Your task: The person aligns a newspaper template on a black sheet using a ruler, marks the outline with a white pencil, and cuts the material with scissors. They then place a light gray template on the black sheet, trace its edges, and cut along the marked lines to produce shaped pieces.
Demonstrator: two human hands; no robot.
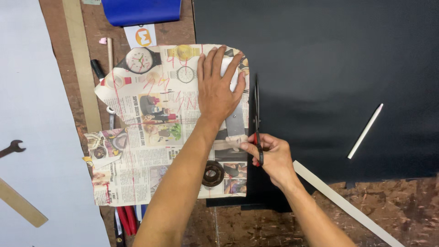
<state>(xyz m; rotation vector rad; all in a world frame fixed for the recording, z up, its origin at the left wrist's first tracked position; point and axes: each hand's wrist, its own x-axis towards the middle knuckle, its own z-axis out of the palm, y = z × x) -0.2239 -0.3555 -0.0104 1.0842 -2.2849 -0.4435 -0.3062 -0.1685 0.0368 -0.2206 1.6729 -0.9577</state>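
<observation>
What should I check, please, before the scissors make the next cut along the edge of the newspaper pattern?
1. Left hand presses flat on the newspaper pattern: ok.
2. Right hand grips the scissors, blades pointing away from the body: ok.
3. Blades run beside the pattern's right edge, over the black sheet: ok.
4. Left fingertips away from the blades: cannot tell, they lie close to the cutting line.
5. Round dark weight sits on the pattern's lower part: ok.
6. White pencil lies apart from the cutting line: ok.
</observation>
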